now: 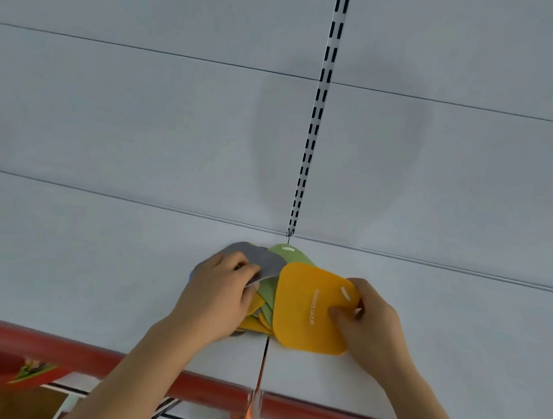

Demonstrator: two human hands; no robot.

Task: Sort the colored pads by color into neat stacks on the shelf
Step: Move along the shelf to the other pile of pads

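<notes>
A flat white metal shelf (96, 260) filled the lower half of the view, made of two boards that met at a thin dark seam running from near to far through the middle. Its near edge carried a red plastic strip (56, 345). Behind it rose a white panelled back wall (143, 114), crossed by horizontal joints and split by a white upright rail with black slots (317, 112) that came down to the far end of the seam. A soft grey shadow lay on the wall around the rail.

A loose heap of thin, rounded-square coloured pads (265, 303) sat on the shelf astride the seam, nearer the front edge than the wall. The left hand (219, 296) lay over the heap's left side, its thumb and fingers pinching the edge of a curled grey pad (261, 258). The right hand (367, 324) pinched the right edge of a yellow-orange pad with white lettering and a slot (310, 307), thumb on top, at the right of the heap. A pale green pad with a white slot (289, 252) jutted out at the far side.

The left hand hid much of the heap, so the number of pads could not be told. The lettering was too blurred to read. Below the shelf on the near left, red and green shapes (4, 366) were cut off and unclear.
</notes>
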